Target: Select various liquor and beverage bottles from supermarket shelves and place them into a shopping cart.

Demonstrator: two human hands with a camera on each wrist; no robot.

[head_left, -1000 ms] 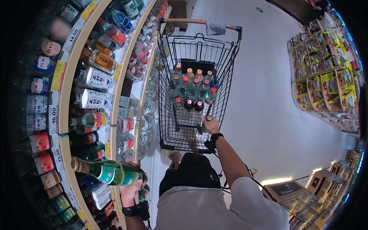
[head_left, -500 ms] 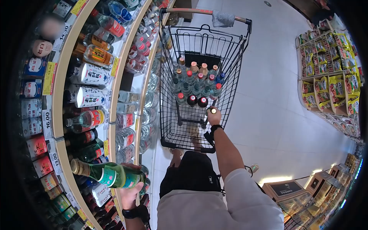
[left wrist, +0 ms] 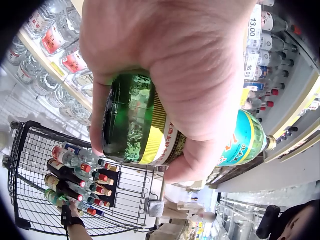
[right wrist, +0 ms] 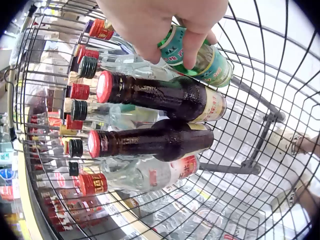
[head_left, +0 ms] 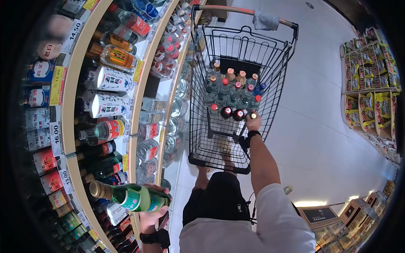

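Observation:
My left hand [head_left: 152, 216] holds a green glass bottle [head_left: 139, 198] with a teal label and a gold cap, tipped nearly level beside the shelf. In the left wrist view its embossed base end [left wrist: 127, 120] lies within the curled fingers. Inside the shopping cart [head_left: 219, 159], my right hand [head_left: 253, 122] grips a second green bottle [right wrist: 215, 67], also teal-labelled, around its upper part. This one stands at the right end of the front row, right beside a dark bottle with a red cap [right wrist: 165, 95]. Several clear bottles [right wrist: 145, 175] with coloured caps are grouped around and behind.
Left of me runs a shelf [head_left: 69, 126] stocked with several rows of bottles and boxes, with price tags along its edges. A rack of yellow snack packets [head_left: 369, 103] stands at the right. Wooden display cases [head_left: 322, 215] are at the lower right. Grey wrap covers part of the cart handle [head_left: 265, 20].
My right hand has moved its bottle away from me, up against the end of the front row in the cart. My left hand keeps its bottle beside the shelf.

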